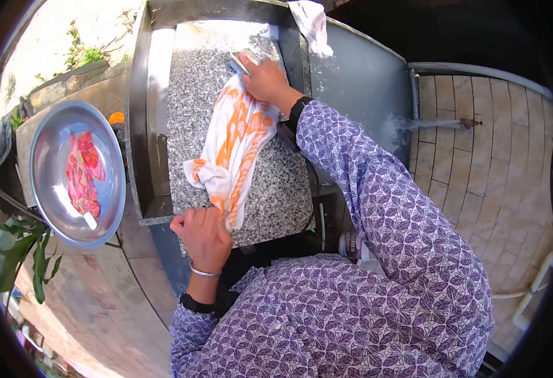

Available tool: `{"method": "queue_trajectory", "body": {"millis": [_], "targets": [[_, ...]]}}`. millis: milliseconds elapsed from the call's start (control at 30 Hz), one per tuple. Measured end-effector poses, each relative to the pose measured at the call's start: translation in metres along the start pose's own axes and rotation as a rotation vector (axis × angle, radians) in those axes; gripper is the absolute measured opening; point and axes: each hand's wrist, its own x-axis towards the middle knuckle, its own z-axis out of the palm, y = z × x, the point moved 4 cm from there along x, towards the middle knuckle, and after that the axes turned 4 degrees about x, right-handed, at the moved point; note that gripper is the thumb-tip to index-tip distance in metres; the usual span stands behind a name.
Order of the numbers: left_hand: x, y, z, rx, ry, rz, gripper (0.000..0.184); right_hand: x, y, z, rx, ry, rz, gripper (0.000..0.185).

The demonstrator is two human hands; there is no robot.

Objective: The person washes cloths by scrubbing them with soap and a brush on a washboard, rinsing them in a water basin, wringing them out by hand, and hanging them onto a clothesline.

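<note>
The left hand, we noted, gripped an orange-patterned white cloth on speckled stone; the right hand clasped a brush.

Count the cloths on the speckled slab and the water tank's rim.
2: an orange-and-white cloth on the slab, and a white cloth draped over the tank's corner. Any beneath the first would be hidden.

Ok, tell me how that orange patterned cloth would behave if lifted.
Likely floppy: the orange patterned cloth lies creased on the granite slab. It would probably hang in folds from the left hand, which grips its gathered end. Wetness is unclear, so weight is too.
</note>
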Motion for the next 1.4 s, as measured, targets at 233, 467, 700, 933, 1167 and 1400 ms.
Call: {"method": "queue_trajectory", "body": {"millis": [233,467,700,933,1167,1400], "targets": [[-0.001,-0.003,0.0,-0.005,-0.039,-0.011,0.014,-0.114,-0.063,0.012,0.052,0.029,-0.612,0.064],[-0.005,-0.009,-0.011,-0.023,-0.014,0.007,0.009,0.039,0.035,-0.013,-0.104,0.147,0.043,0.054],[0.074,0.038,-0.028,0.07,0.034,0.077,0.04,-0.088,0.176,-0.056,0.218,0.476,0.305,0.066],[0.19,0.066,0.114,0.321,-0.306,-0.01,0.033,-0.169,0.223,-0.027,0.052,0.223,0.458,0.067],[0.204,0.027,0.146,0.291,-0.324,-0.102,0.032,-0.183,0.257,-0.014,0.281,0.269,0.438,0.066],[0.23,0.05,0.086,-1.152,-0.203,-0.759,0.037,-0.189,0.266,-0.021,0.312,0.335,0.505,0.066]]}}
